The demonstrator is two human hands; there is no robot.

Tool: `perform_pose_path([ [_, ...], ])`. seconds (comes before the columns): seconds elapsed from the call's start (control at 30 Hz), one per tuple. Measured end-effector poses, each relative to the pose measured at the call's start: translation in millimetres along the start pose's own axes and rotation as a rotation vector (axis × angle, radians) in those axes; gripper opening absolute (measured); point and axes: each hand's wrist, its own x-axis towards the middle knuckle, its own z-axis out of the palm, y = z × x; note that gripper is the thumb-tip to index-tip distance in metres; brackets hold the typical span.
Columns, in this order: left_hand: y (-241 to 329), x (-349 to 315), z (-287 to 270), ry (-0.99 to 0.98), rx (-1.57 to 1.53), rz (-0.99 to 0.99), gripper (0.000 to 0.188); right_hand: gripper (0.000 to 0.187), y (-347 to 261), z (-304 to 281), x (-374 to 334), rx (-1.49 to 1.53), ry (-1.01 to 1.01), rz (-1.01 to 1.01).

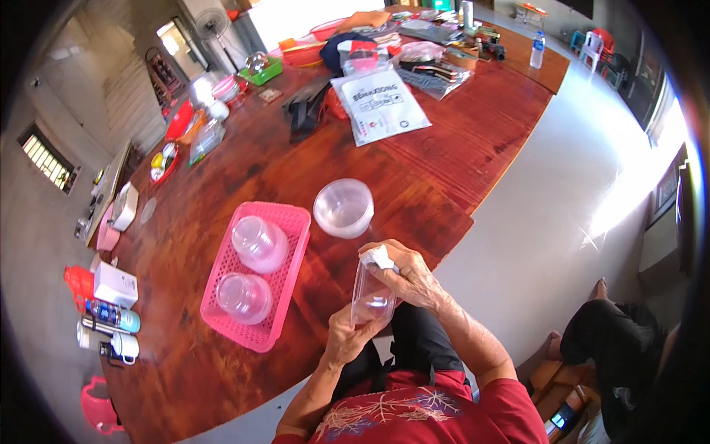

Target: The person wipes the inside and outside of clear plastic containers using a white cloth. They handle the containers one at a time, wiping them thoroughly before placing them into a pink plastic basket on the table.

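Note:
My left hand (347, 339) is closed on the lower end of a clear plastic container (368, 296), held tilted above the table's near edge. At its upper end, my right hand (407, 277) presses a crumpled white cloth or tissue (379, 256) against the rim; I cannot tell which of the two it is. Just beyond my hands a translucent round plastic bowl (344, 209) rests on the table. To the left lies a pink perforated basket (294, 251). Inside it are a far stack of clear containers (259, 244) and a near one (244, 297), both upside down.
The brown wooden table (170, 355) carries a white plastic package (381, 107), a green basket (262, 70) and a water bottle (537, 50). A white box (115, 286) and a white mug (124, 348) stand at its left edge. Another person's dark-clothed leg (603, 337) is at right.

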Motion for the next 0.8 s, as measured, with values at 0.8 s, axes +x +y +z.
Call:
perform_pose_path([
  [0.8,-15,-11,-19,-0.062,0.046,0.116,0.025,0.028,-9,25,-8,-0.077,0.066,-0.212],
])
